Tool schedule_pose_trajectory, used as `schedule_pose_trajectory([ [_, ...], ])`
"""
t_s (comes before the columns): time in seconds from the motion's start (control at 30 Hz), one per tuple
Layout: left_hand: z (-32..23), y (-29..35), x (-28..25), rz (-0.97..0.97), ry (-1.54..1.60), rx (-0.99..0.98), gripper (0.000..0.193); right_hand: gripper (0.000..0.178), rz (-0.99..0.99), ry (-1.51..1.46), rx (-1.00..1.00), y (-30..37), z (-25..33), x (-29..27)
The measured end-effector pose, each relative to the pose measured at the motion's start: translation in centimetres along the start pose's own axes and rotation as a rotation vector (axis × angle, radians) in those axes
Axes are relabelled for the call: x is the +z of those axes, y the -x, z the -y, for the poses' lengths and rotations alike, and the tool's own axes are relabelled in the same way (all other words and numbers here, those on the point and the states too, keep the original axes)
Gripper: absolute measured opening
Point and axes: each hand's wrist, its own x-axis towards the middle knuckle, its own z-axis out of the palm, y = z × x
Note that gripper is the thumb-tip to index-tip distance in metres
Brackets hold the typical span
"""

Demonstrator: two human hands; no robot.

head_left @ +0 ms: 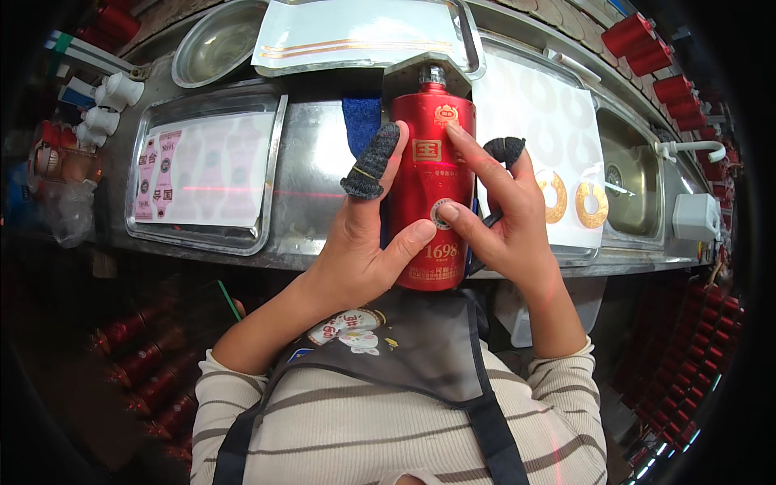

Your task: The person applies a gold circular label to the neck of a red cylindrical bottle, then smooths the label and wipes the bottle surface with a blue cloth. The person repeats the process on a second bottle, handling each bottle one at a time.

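Observation:
A glossy red bottle (pixel 432 255) with gold markings points its clear-capped neck away from me, close to the counter's front edge. My left hand (pixel 364 242) holds its left side, the thumb resting on the lower front and the index finger along the edge. From the right, my right hand (pixel 517 222) grips the bottle, index fingertip on the upper front and thumb on the small round emblem (pixel 442 213). Dark knitted finger covers wrap a finger of each hand. Behind the bottle's neck is a grey angular block (pixel 462 85), partly hidden. A blue cloth (pixel 361 121) lies left of the bottle.
At left, a metal tray (pixel 263 218) holds pink-and-white printed label sheets. Behind are a round metal bowl (pixel 182 61) and another sheet-filled tray (pixel 478 61). A white sheet (pixel 517 113) with gold ring-shaped labels (pixel 592 204) lies right, beside a sink (pixel 638 206). Red bottles (pixel 699 339) stand lower right.

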Motion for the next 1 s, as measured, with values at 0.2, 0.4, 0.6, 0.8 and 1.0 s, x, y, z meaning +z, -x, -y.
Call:
schedule_pose_trajectory([
  [0.2, 0.3, 0.1, 0.4, -0.043, -0.005, 0.012, 0.086, 0.068, 0.031, 0.018, 0.069, 0.1, 0.2, -0.1],
  [0.4, 0.5, 0.9, 1.2, -0.069, 0.100, -0.097, 0.093, 0.066, 0.039, -0.086, 0.160, 0.5, -0.3, -0.3],
  [0.6, 0.7, 0.8, 1.2, -0.070, 0.190, -0.126, 0.095, 0.066, 0.066, -0.057, 0.084, 0.4, -0.3, -0.3],
  [0.8, 0.0, 0.3, 0.7, -0.080, 0.045, -0.033, 0.089, 0.061, 0.052, -0.153, 0.194, 0.7, -0.6, -0.7],
  [1.0, 0.1, -0.1, -0.3, 0.044, -0.243, -0.003, 0.079, 0.059, 0.053, -0.088, 0.053, 0.7, -0.9, -0.4],
])
